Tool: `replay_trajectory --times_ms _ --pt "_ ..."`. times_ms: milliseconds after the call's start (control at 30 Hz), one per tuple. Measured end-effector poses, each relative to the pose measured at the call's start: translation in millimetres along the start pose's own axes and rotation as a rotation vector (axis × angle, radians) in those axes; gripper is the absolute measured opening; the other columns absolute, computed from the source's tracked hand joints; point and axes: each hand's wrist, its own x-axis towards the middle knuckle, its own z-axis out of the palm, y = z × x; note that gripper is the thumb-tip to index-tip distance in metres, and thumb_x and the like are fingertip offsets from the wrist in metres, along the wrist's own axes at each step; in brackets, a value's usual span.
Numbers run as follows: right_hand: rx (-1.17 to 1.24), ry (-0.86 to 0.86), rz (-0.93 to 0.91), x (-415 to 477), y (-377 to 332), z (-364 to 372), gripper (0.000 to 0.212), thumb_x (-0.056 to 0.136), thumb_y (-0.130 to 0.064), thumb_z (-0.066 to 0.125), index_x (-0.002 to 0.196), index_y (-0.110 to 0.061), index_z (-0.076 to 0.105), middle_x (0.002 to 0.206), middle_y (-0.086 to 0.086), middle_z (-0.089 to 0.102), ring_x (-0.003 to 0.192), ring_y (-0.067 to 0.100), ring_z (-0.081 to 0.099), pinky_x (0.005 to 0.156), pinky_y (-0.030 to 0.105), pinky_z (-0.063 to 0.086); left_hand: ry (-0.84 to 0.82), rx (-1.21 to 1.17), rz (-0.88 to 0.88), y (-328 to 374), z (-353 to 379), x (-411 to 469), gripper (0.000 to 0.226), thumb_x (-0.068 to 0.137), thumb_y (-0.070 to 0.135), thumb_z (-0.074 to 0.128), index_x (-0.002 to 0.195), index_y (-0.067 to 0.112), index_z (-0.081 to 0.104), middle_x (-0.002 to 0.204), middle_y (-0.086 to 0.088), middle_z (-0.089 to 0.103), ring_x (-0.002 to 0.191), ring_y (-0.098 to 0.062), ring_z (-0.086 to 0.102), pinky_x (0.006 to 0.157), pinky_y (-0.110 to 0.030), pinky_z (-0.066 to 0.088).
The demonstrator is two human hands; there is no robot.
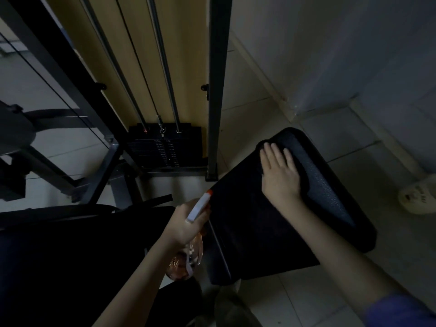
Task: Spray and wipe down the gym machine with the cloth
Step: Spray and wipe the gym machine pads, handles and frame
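The right hand (280, 178) presses flat, fingers spread, on a dark cloth (304, 185) at the pad's (247, 232) 1 o'clock end to wipe it, while the left hand (186, 223), at 9 o'clock, keeps its grip closed around the spray bottle (188, 253), ready.

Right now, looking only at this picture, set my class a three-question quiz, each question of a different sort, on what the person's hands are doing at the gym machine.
1. True or false: the left hand holds the spray bottle.
2. The right hand presses the dark cloth onto: A) the weight stack; B) the seat pad; C) the floor.
3. Fill in: the tip of the spray nozzle is coloured ____.

Key: 1 true; 2 B; 3 orange.
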Motion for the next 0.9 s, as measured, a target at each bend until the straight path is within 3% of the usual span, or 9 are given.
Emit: replay_trajectory --times_ms 67,133,200,333,467,633,733,800,900 --pt "0.028 -0.062 0.003 10 -6 1 0.067 0.093 -0.025 0.044 0.149 -0.007 0.012 0.158 0.009 0.007 0.145 0.023 0.004 0.111 0.037 -0.013 -0.011 -0.01 -0.025 -5 -2 0 0.011 0.084 0.035 0.055 0.094 0.04 0.054 0.079 -0.024 0.062 0.067 -0.027 0.059 0.064 -0.04 0.052" --pt "0.025 -0.098 -0.046 11 -23 9 0.066 0.096 -0.025 0.038 0.149 -0.008 0.004 0.158 0.008 -0.001 0.145 0.023 -0.004 0.108 0.038 -0.021 -0.04 -0.005 -0.053 -13 -3 4 0.03 0.093 0.016 0.053 0.104 0.044 0.054 0.086 -0.027 0.064 0.071 -0.028 0.061 0.06 -0.026 0.053" --pt "0.05 -0.116 -0.093 3 -33 18 0.067 0.092 -0.023 0.048 0.148 -0.007 0.016 0.157 0.009 0.01 0.145 0.023 0.007 0.109 0.036 -0.02 -0.088 0.039 -0.075 -21 -2 5 0.028 0.095 0.013 0.049 0.11 0.036 0.056 0.086 -0.026 0.063 0.07 -0.025 0.06 0.058 -0.018 0.051" --pt "0.126 -0.006 -0.074 -13 -23 22 0.07 0.07 -0.017 0.074 0.133 -0.002 0.049 0.142 0.013 0.045 0.133 0.026 0.041 0.113 0.039 0.014 -0.159 0.171 -0.089 -28 0 9 0.031 0.089 0.032 0.044 0.115 0.024 0.06 0.073 -0.002 0.058 0.066 -0.012 0.056 0.062 -0.022 0.045" --pt "0.148 0.069 -0.095 -27 -12 21 0.07 0.067 -0.014 0.076 0.131 -0.001 0.051 0.139 0.015 0.048 0.13 0.027 0.044 0.111 0.039 0.018 -0.242 0.099 -0.045 -25 5 4 0.022 0.096 0.023 0.047 0.101 0.042 0.057 0.074 0.001 0.056 0.064 -0.01 0.053 0.061 -0.018 0.041" --pt "0.157 0.062 -0.068 -38 -6 17 0.068 0.072 -0.013 0.072 0.134 -0.001 0.048 0.142 0.015 0.045 0.133 0.028 0.041 0.113 0.039 0.015 -0.388 0.147 0.006 -27 14 -8 0.038 0.094 0.02 0.05 0.092 0.058 0.053 0.08 -0.002 0.059 0.074 -0.021 0.06 0.072 -0.033 0.05" --pt "0.157 0.076 -0.054 -46 -4 17 0.067 0.074 -0.013 0.07 0.135 -0.002 0.046 0.144 0.014 0.043 0.134 0.027 0.039 0.114 0.039 0.014 -0.446 0.227 0.017 -24 21 -13 0.031 0.096 0.016 0.047 0.118 0.035 0.057 0.075 0.007 0.055 0.068 -0.007 0.056 0.066 -0.018 0.045" --pt "0.155 0.074 -0.044 -52 -2 17 0.067 0.075 -0.013 0.07 0.136 -0.002 0.045 0.144 0.014 0.042 0.135 0.027 0.038 0.114 0.039 0.014 -0.45 0.207 0.012 -23 24 -19 0.029 0.097 0.014 0.047 0.123 0.02 0.058 0.08 0.005 0.058 0.073 -0.01 0.058 0.065 -0.017 0.045" --pt "0.153 0.067 -0.033 -65 0 17 0.067 0.075 -0.013 0.069 0.137 -0.002 0.044 0.145 0.013 0.04 0.135 0.027 0.037 0.114 0.039 0.014 -0.524 0.227 0.008 -21 27 -27 0.032 0.097 0.017 0.047 0.108 0.047 0.052 0.088 0.002 0.059 0.083 -0.019 0.061 0.071 -0.023 0.047"
